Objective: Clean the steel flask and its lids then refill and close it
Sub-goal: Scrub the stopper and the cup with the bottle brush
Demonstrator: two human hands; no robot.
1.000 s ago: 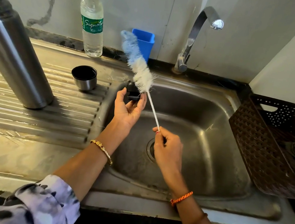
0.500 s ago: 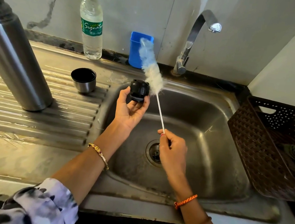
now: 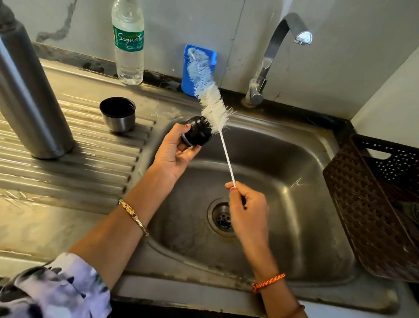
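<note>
My left hand [image 3: 175, 152] holds the black inner stopper lid [image 3: 196, 131] over the left side of the sink basin [image 3: 291, 195]. My right hand [image 3: 248, 208] grips the thin white handle of a bottle brush [image 3: 210, 98]. The brush's white and blue bristles lie against the lid's upper right side. The tall steel flask [image 3: 22, 83] stands open on the draining board at the left. Its steel cup lid [image 3: 117, 114] sits mouth up on the board, left of my left hand.
A clear water bottle [image 3: 129, 35] with a green cap stands at the back wall. A blue holder [image 3: 199, 67] sits behind the brush. The tap [image 3: 276, 58] arches over the basin. A brown perforated basket [image 3: 392, 205] leans at the sink's right edge.
The brush has swept back and forth across the lid, its head swinging right then back left. My left hand has turned the lid slightly. My right hand stayed over the drain.
</note>
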